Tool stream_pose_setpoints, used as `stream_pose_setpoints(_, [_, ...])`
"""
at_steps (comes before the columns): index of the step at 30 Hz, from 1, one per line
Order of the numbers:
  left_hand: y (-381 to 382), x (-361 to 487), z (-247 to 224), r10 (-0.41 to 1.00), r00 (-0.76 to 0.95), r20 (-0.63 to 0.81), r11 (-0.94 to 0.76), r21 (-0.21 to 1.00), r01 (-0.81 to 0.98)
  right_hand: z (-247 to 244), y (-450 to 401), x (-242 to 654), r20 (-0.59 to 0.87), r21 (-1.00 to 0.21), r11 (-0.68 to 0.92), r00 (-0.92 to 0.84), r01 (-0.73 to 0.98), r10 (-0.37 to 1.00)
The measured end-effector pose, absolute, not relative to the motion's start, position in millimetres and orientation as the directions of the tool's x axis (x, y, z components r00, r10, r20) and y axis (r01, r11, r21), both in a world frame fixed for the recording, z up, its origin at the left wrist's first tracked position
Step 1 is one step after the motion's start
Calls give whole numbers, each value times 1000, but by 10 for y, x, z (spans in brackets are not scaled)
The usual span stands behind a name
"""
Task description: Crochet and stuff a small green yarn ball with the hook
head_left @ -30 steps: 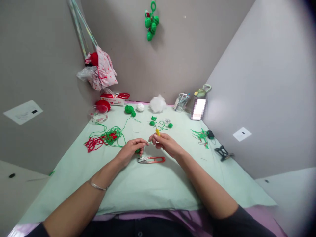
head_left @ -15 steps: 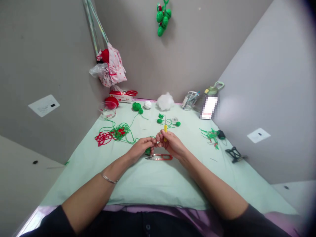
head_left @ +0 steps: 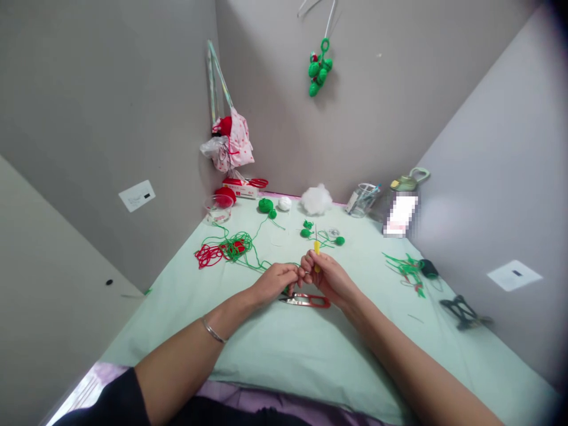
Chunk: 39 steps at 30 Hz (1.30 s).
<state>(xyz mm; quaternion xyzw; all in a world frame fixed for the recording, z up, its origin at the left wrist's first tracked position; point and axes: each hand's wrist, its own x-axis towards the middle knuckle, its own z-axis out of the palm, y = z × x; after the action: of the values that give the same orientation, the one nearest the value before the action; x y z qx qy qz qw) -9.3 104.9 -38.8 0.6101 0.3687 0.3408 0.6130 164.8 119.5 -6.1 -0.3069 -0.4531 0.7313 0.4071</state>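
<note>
My right hand (head_left: 331,277) grips the yellow handle of a crochet hook (head_left: 316,249), its thin shaft pointing away from me. Fingertips of my left hand (head_left: 277,281) are pinched against those of the right. A small green crochet piece (head_left: 286,291) shows partly under my left fingers; the rest of it is covered. Green yarn (head_left: 261,265) runs from the left hand to a loose tangle (head_left: 237,247) of green yarn. Just below both hands lie orange-handled thread snips (head_left: 313,301), blades toward the left.
Red yarn (head_left: 208,255) lies beside the green tangle. Farther back are a clear bowl (head_left: 218,210), green yarn balls (head_left: 265,205), white stuffing (head_left: 316,200), a pen cup (head_left: 362,201) and a phone (head_left: 400,216). Yarn scraps (head_left: 406,269) and a black stand (head_left: 464,312) are at right.
The camera view has swung, so the whole scene sits farther right and lower. Both hands stay together with the hook and green piece, their grip little changed.
</note>
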Motion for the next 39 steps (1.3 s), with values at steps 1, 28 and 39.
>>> stream_pose_setpoints(1, [1039, -87, -385, 868, 496, -34, 15, 999, 42, -61, 1195, 1643, -80, -914, -256, -478, -314, 875])
stream_pose_setpoints(28, [1021, -82, -365, 809, 575, -123, 180, 983, -43, 65, 1165, 1644, -86, -927, -238, -453, -290, 887])
stream_pose_setpoints(39, [1022, -69, -392, 799, 585, -139, 228, 970, -81, 40, 1114, 1608, -82, -940, -227, -481, -253, 873])
